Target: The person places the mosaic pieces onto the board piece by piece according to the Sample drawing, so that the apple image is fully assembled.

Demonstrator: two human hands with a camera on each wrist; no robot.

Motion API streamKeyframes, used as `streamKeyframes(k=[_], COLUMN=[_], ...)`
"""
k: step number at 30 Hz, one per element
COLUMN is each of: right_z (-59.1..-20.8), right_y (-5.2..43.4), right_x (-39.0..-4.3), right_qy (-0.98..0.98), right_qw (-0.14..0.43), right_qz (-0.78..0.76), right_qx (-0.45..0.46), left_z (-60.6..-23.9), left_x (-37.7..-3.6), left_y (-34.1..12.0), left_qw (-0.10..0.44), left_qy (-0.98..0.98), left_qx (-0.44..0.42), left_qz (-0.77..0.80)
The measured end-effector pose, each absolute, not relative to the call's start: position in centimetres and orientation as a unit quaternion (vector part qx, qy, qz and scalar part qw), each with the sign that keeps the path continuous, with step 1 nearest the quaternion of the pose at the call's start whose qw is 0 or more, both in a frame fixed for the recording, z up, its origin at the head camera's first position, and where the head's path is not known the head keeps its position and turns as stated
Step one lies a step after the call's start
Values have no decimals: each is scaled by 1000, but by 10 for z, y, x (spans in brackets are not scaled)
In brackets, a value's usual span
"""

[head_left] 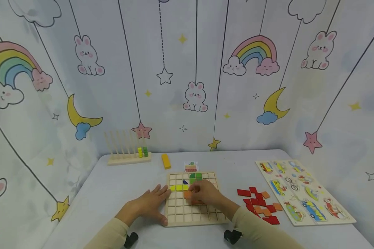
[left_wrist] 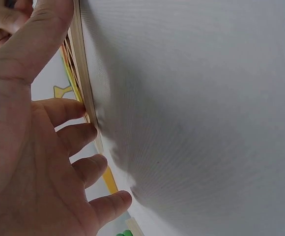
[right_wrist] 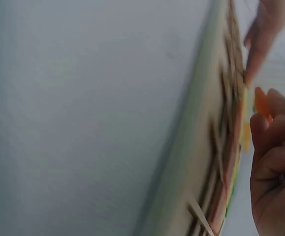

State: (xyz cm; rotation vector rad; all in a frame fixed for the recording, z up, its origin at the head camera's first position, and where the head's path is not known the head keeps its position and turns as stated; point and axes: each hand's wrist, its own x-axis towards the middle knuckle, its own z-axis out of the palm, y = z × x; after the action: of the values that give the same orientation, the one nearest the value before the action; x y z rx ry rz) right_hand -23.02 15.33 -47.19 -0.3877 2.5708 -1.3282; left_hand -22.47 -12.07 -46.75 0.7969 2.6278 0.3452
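Observation:
A wooden grid board [head_left: 176,218] lies on the white table. My left hand [head_left: 149,204] spreads its fingers along the board's left edge, thumb at the near corner; in the left wrist view the fingertips touch the rim. Over the middle of the grid, my right hand [head_left: 208,193] pinches a small orange piece [right_wrist: 262,103] between thumb and finger, seen in the right wrist view. Yellow pieces [head_left: 179,187], green pieces [head_left: 196,177] and a dark blue piece [head_left: 185,182] sit in the grid. Orange pieces [head_left: 186,194] lie partly hidden under the right hand.
Loose red pieces [head_left: 258,202] and orange pieces [head_left: 277,206] are heaped right of the board. Beyond them lies a vehicle picture board [head_left: 286,188]. At the back are a small picture card [head_left: 191,167], a yellow block [head_left: 166,161] and a wooden peg stand [head_left: 124,160].

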Motion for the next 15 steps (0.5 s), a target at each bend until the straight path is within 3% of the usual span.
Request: streamKeyframes(k=[6,15], right_z=[-477,-475], right_y=[139,135], right_x=[-220,-216], right_qy=[927,949], right_qw=[72,50], right_qz=[-325,-256], right_qx=[-171,-180], left_z=[-467,-467], left_x=[-227,-228], left_y=[-120,-119], left_qw=[180,185], left_qy=[934,935], left_qx=[286,278], left_qz=[117,116])
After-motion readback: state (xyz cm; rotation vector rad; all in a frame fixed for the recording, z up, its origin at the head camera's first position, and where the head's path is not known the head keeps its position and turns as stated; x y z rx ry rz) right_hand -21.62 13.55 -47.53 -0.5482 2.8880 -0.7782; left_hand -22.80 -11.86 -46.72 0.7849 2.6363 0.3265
